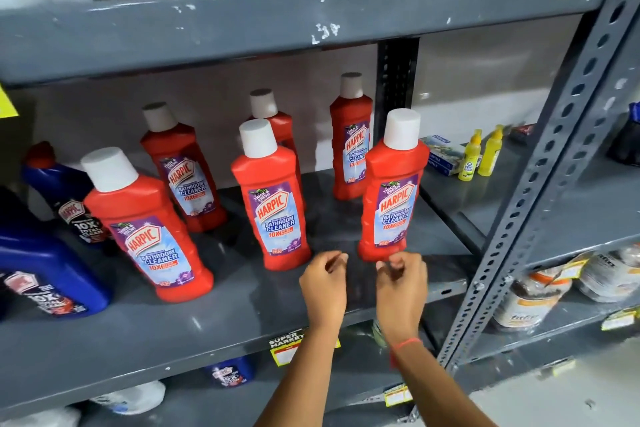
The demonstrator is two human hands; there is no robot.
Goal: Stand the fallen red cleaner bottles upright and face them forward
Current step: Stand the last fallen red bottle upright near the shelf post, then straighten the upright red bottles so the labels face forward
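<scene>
The near right red bottle [393, 198] stands upright on the grey shelf [242, 308], label forward, just beyond the right hand [401, 282], nearer than the left hand [325, 284]; both hands are loosely curled, holding nothing.

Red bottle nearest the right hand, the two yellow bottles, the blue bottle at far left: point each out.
Red bottle [394, 204]: head view, on its label.
Yellow bottles [471, 158]: head view, left one's body.
Blue bottle [48, 274]: head view, its body.
</scene>
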